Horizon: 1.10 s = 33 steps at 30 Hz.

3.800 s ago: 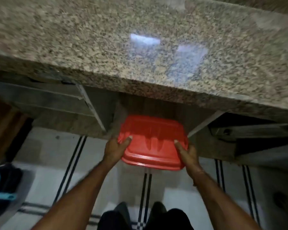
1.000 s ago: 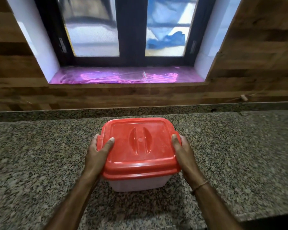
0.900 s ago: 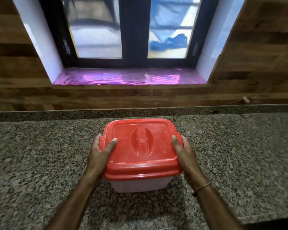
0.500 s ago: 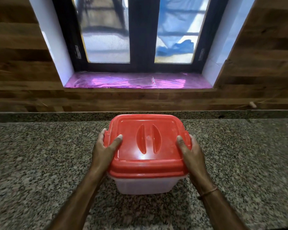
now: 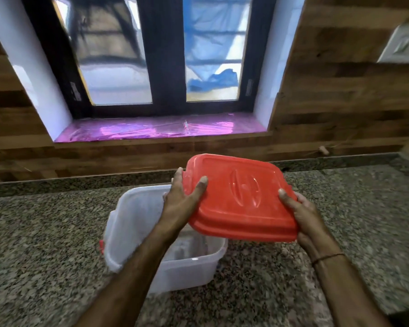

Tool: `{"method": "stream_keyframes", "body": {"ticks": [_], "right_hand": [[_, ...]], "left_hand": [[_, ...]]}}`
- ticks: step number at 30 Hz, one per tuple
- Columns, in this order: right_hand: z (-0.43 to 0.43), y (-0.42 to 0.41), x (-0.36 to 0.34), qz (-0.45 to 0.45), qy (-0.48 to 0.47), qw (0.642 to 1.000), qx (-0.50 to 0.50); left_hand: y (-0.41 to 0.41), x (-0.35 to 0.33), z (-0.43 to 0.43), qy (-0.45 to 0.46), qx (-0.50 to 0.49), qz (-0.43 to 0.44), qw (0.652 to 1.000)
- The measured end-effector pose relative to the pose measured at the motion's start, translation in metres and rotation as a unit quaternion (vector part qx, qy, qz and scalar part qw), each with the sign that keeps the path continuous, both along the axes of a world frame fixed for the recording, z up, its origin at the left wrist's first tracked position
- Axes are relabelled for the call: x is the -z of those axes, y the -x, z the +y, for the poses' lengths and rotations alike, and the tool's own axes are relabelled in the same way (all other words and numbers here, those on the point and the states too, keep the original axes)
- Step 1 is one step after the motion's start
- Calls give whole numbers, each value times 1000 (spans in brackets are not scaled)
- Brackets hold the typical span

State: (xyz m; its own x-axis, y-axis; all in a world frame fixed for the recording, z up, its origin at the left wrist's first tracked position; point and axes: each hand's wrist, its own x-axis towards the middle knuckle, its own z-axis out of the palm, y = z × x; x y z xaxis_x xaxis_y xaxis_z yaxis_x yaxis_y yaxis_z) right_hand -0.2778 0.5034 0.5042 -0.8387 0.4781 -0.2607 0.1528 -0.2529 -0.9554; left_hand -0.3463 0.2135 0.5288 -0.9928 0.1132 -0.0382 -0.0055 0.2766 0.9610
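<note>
A red plastic lid (image 5: pixel 240 197) is held in the air, lifted off and shifted to the right of its container. My left hand (image 5: pixel 183 199) grips the lid's left edge, thumb on top. My right hand (image 5: pixel 301 214) grips its right edge, thumb on top and fingers underneath. The translucent white container (image 5: pixel 137 227) stands open on the granite counter (image 5: pixel 45 244), below and left of the lid. Its inside looks mostly bare, though my left forearm and the lid hide part of it.
A low granite ledge and a wood-panelled wall (image 5: pixel 340 114) run behind the counter. Above them is a dark-framed window (image 5: pixel 161 55) with a pink-covered sill (image 5: pixel 151 131). A white switch plate (image 5: pixel 401 43) sits on the wall at upper right.
The lid has come off the container and now sits up and to the right in both hands. The container stays on the counter, now open.
</note>
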Motion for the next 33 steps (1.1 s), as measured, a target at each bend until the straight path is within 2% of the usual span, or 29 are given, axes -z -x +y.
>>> {"method": "stream_keyframes", "body": {"ticks": [5, 9, 12, 15, 19, 23, 28, 30, 33], "right_hand": [[114, -15, 36, -9, -9, 997, 70], [180, -11, 78, -19, -31, 994, 98], [200, 4, 124, -46, -38, 995, 80], [200, 19, 169, -84, -58, 993, 53], [192, 33, 210, -123, -168, 978, 2], [186, 38, 227, -206, -335, 919, -22], [175, 31, 220, -243, -451, 858, -46], [174, 30, 218, -248, -463, 849, -58], [170, 27, 211, -241, -451, 858, -55]], "left_hand": [[-11, 23, 77, 189, 70, 28, 979], [-5, 56, 115, 397, 76, 64, 912], [-3, 65, 126, 477, 48, 108, 871], [-1, 70, 127, 505, 33, 109, 855], [-2, 75, 127, 524, 25, 115, 844], [-2, 76, 126, 514, 22, 115, 850], [-1, 81, 127, 512, 23, 117, 851], [-1, 82, 128, 509, 21, 118, 852], [-2, 81, 130, 489, 21, 113, 865]]}}
